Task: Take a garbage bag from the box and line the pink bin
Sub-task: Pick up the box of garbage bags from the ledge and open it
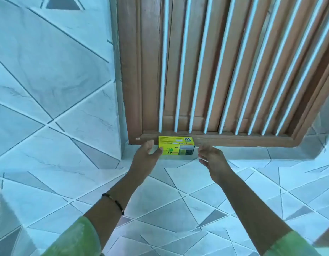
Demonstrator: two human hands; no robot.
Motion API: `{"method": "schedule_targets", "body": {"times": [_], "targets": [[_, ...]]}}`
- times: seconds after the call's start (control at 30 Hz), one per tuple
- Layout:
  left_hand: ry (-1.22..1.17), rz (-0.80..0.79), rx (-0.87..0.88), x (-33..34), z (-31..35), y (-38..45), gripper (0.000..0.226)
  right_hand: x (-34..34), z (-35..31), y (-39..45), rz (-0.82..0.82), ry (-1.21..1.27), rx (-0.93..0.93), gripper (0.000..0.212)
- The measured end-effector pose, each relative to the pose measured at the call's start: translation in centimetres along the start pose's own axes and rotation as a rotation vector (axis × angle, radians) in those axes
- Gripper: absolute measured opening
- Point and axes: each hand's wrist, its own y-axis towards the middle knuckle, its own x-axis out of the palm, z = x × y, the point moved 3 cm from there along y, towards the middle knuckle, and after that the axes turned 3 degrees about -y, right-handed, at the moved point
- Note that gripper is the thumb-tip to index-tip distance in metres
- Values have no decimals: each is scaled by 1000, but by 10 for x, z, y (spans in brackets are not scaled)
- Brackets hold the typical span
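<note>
box: little yellow box (pixel 176 148) sits on the tiled ledge (pixel 234 154), right against the wooden door frame (pixel 224 139)
left hand: left hand (pixel 146 153) open, fingers loosely spread, thumb touching the box's left end
right hand: right hand (pixel 211 157) open too, fingers relaxed, just beside the box's right end, not touching
wrist: dark beaded bracelet (pixel 114 200) on the left

Yellow box (pixel 176 147) with green and black print. Brown wooden window frame (pixel 206 74) with white bars. Pale floor tiles (pixel 178 209) patterned in grey triangles. Green sleeves (pixel 76 239); black beaded bracelet (pixel 113 202).
</note>
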Motion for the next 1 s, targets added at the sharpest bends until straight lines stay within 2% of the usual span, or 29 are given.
{"method": "schedule_targets", "body": {"times": [0.1, 0.23, 0.27, 0.37, 0.43, 0.6, 0.73, 0.87, 1.0], "targets": [[-32, -24, -56, 5, -5, 20, 66, 11, 3, 18, 22, -55, 17, 14], [39, -82, -113, 11, -24, 44, 86, 25, 11, 40, 2, -99, 6, 19], [50, -104, -108, 12, -28, 48, 80, 27, 11, 43, 4, -98, 1, 20], [53, -160, -55, 19, -26, 48, 44, 27, 16, 52, 23, -88, -5, 20], [37, -156, -24, 20, -22, 41, 38, 26, 16, 48, 8, -46, -19, 20], [-49, -48, 33, 17, -14, 6, 32, 21, 17, 14, 21, 79, -108, 23], [-111, 111, 69, 20, -11, -51, 32, 8, 24, -37, 57, 124, -169, 28], [-250, 269, 92, 34, -8, -123, 37, -10, 39, -96, 43, 130, -146, 30], [-461, 287, 61, 51, -20, -183, 38, -29, 62, -157, 35, 161, -73, 26]]}}
